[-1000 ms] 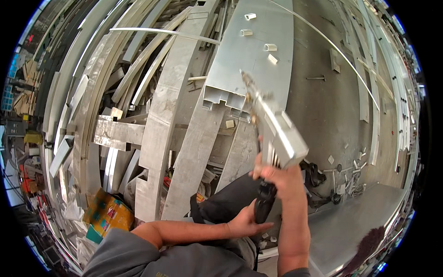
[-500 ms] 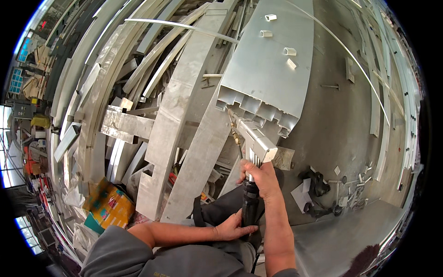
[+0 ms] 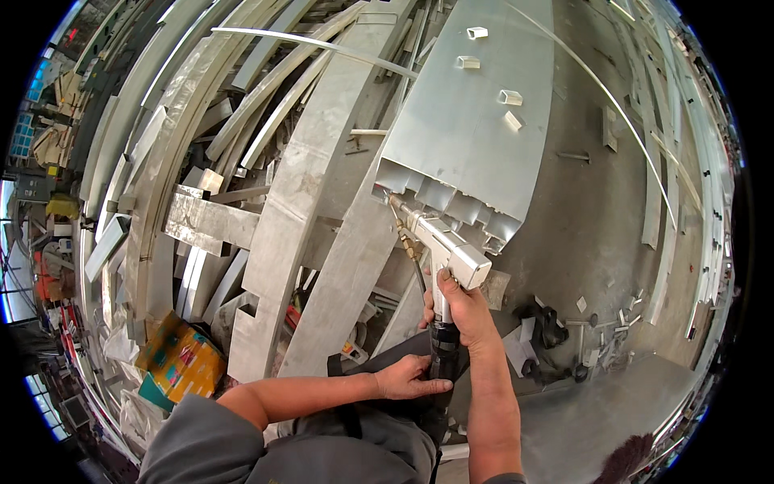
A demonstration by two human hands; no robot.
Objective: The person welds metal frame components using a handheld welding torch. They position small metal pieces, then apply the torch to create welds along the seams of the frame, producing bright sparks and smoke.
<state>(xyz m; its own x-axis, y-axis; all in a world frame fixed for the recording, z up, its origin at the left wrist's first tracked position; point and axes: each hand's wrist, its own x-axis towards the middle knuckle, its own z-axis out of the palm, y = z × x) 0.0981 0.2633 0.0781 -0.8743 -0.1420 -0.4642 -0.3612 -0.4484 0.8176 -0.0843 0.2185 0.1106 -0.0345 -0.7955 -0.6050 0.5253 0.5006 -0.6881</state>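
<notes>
My right hand (image 3: 465, 313) is wrapped round the handle of a silver welding gun (image 3: 451, 254), thumb up along its side. Lower down, my left hand (image 3: 413, 377) grips the black sleeve (image 3: 445, 353) of the gun's cable. A thin feed tube with brass fittings (image 3: 405, 235) runs beside the barrel toward the nozzle. That nozzle points at the left part of the open, multi-chambered end of a wide aluminium profile (image 3: 472, 121). Whether the tip touches the metal I cannot tell. Small cut tube pieces (image 3: 509, 98) lie on top of the profile.
Long aluminium beams (image 3: 294, 177) and heaped offcuts lie to the left. A yellow-orange printed package (image 3: 184, 360) rests at lower left. To the right, grey floor (image 3: 592, 202) carries scraps and a black strap-like item (image 3: 555, 324). A metal sheet (image 3: 597, 411) is at lower right.
The view has shifted slightly. The gun's body sits a little lower and further right, its nozzle still by the profile's left end. Both hands keep their grips.
</notes>
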